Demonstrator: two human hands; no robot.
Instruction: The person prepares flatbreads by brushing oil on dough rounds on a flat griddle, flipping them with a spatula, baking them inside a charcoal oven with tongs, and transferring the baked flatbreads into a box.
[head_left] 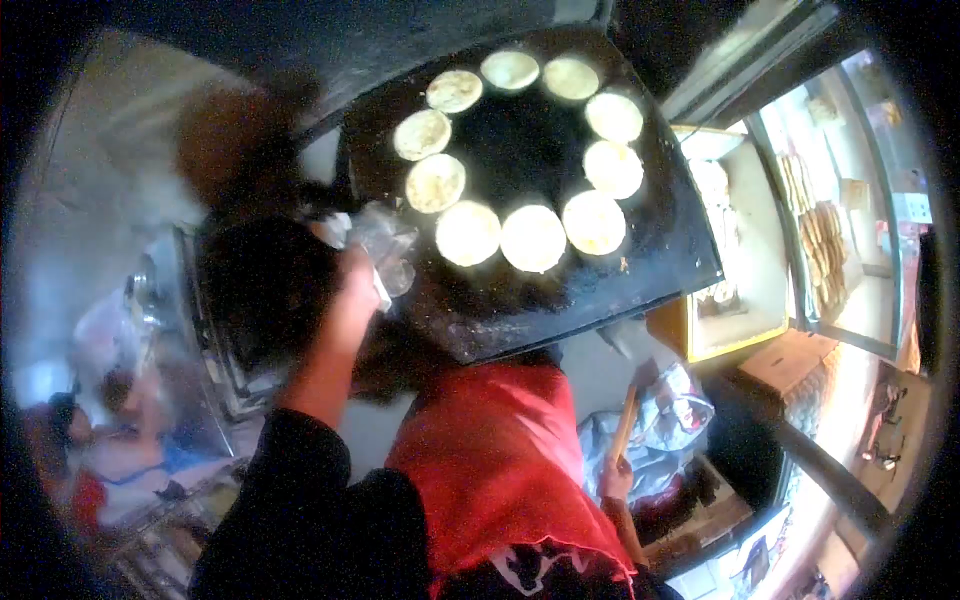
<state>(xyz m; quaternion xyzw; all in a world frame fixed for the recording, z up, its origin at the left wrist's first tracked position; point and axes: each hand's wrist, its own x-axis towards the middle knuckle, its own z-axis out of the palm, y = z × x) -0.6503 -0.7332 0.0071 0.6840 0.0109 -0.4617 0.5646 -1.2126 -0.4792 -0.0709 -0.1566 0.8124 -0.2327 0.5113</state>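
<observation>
Several round pale flatbreads (533, 238) lie in a ring on a dark flat griddle (540, 322). Some have light brown patches. At the griddle's left edge my left hand (355, 283) is closed on crumpled clear plastic (385, 240), which looks like a bag. Part of that hand is blurred. Lower right, beside the red apron (490, 450), my right hand (617, 480) grips a long wooden handle (627, 425) that points up toward the griddle. What sits at the handle's far end is hard to make out.
A yellow-rimmed tray (740, 345) stands right of the griddle, near a glass case holding long browned breads (822, 260). A grey plastic bag (680, 410) is near my right hand. Left, a dark round opening (265, 290) adjoins the griddle; another person (130, 420) is farther left.
</observation>
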